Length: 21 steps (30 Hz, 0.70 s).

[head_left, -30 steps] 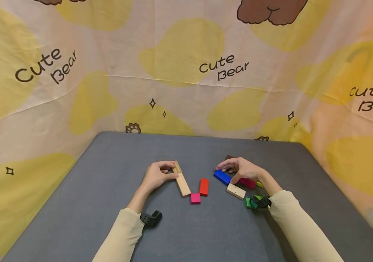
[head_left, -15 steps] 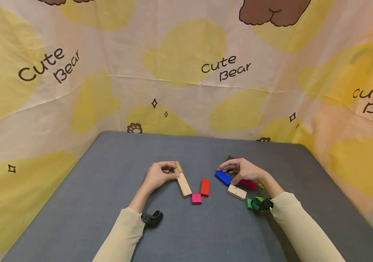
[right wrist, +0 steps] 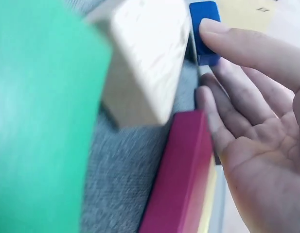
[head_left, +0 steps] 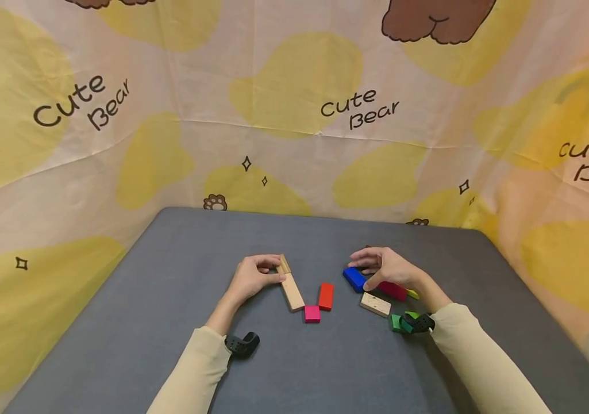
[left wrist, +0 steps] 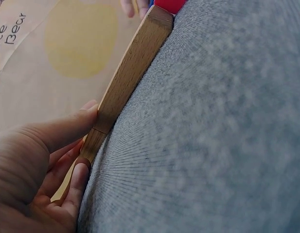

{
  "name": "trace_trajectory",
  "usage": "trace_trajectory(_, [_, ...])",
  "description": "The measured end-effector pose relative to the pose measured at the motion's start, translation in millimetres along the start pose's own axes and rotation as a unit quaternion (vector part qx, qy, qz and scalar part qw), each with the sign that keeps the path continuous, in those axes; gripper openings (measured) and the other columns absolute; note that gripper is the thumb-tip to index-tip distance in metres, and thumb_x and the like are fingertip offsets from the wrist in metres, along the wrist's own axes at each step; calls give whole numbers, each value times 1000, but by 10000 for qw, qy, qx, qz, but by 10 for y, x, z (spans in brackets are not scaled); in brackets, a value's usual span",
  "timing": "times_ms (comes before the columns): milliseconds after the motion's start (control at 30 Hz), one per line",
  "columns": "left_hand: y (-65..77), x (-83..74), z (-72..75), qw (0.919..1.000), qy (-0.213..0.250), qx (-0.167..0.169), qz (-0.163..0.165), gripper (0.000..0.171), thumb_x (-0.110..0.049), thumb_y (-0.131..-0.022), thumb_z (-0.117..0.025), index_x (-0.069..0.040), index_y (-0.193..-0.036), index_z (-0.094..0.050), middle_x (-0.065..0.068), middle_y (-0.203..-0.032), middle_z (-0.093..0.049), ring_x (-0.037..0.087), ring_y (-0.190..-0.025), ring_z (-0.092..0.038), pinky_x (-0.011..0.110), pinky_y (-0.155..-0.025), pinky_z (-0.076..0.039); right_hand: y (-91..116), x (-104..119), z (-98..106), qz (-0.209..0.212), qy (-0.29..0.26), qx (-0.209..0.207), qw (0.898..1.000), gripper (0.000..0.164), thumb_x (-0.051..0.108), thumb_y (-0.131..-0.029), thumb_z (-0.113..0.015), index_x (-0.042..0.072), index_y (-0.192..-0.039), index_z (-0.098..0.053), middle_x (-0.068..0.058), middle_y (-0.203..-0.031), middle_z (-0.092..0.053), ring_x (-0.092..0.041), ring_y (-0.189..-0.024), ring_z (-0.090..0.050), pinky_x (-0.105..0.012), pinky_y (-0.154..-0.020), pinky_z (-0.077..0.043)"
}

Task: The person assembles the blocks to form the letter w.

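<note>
My left hand [head_left: 247, 279] pinches the far end of a plain wooden row, where a long wooden block [head_left: 293, 293] meets a narrower wooden piece [head_left: 284, 264]. In the left wrist view the thumb lies against the seam and the other fingers curl behind the narrower piece [left wrist: 94, 144]. On the right, a blue block [head_left: 354, 279] sits between the thumb and fingers of my right hand [head_left: 392, 269]. The right wrist view shows the thumb pressed on that blue block [right wrist: 204, 36]. A pink block [head_left: 312, 314] touches the long wooden block's near end, beside a red block [head_left: 326, 296].
Near the right hand lie a speckled pale wooden block [head_left: 375, 305], a crimson block [head_left: 393, 291], a yellow-green piece [head_left: 412, 294] and a green block [head_left: 395, 323]. They lie on a grey table [head_left: 180, 247]. A printed cloth [head_left: 284, 86] hangs around the table's back and sides.
The blue block has turned slightly and its near end has drawn a little away from the pale wooden block, with the right hand's fingers closing on it. The left hand holds its place.
</note>
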<state>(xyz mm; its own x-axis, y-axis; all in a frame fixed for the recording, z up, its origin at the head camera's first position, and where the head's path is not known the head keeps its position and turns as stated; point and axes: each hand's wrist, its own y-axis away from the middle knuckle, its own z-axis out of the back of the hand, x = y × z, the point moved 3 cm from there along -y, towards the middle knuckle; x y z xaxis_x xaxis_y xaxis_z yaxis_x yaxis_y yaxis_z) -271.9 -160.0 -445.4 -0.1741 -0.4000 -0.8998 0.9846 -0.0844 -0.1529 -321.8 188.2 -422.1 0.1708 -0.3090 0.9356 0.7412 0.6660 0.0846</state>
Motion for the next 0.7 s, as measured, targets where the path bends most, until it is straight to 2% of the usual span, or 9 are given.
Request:
trace_trajectory(100, [7, -3, 7, 10000, -2, -3, -4, 33, -17, -75, -88, -10, -105, -76, -5, -119, -68, 14, -108, -61, 36, -90, -50, -3, 48, -29, -98, -55, -172, 9998, 80, -6, -71, -84, -7, -141, -46, -20, -132, -58, -32, -124, -54, -41, -100, -45])
trace_trajectory(300, [17, 3, 12, 10000, -68, 14, 20, 34, -18, -75, -88, -11, -106, -76, -5, -119, -68, 13, -109, -60, 36, -90, -50, 11, 216, -139, -125, 169, -693, 9974, 78, -5, -71, -85, -6, -140, -48, -20, -130, -59, -35, -119, -56, -41, -96, -48])
trace_trajectory(433, [18, 6, 14, 10000, -71, -13, 34, 33, -18, -75, -89, -11, -105, -76, -5, -119, -68, 13, -108, -61, 35, -90, -50, 42, 356, -251, -20, 259, -1223, 9921, 74, -2, -71, -86, -2, -137, -52, -19, -131, -58, -36, -119, -55, -42, -96, -48])
trace_trajectory(567, [20, 2, 18, 10000, -70, -43, 34, 33, -18, -74, -89, -11, -104, -76, -5, -118, -68, 13, -107, -61, 35, -90, -50, 73, 501, -404, -80, 91, -1727, 9849, 72, 0, -73, -86, 3, -137, -53, -18, -133, -56, -37, -119, -54, -45, -98, -46])
trace_trajectory(700, [22, 1, 10, 9999, -83, -54, 22, 34, -18, -74, -89, -11, -105, -76, -5, -117, -69, 13, -107, -61, 35, -90, -50, 48, 536, -501, -190, 127, -1969, 9801, 72, 2, -72, -87, 3, -136, -54, -18, -134, -55, -37, -118, -55, -45, -97, -48])
